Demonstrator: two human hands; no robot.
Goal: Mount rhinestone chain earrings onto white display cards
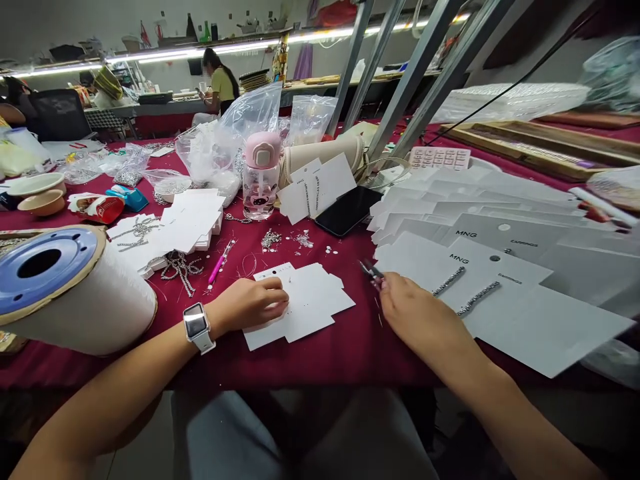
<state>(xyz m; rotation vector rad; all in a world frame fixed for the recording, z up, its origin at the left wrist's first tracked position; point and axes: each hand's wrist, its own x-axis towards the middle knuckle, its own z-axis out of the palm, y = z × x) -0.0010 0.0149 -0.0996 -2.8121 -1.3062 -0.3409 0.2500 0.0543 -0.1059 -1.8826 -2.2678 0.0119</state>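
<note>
My left hand (250, 303), with a watch on the wrist, rests on a blank white card (313, 297) with cut-out corners. Its fingers are curled closed against the card, and whatever they pinch is hidden. Small dark holes show in the card beside the fingertips. To the right, my right hand (415, 307) grips a small pair of pliers (371, 272), jaws pointing left and away from me. Partly behind that hand lies a printed card (530, 320) carrying two silvery chain earrings (479, 298). Loose chain pieces (271, 239) and clear bits (303, 239) lie beyond the blank card.
A pink-lidded bottle (262, 177) and black phone (347, 210) stand and lie behind. Overlapping cards (500, 200) spread at right; stacked cards (193, 220) and a pink pen-like tool (219, 268) are left. A large spool (95, 300) occupies the near left. A person (220, 83) sits far back.
</note>
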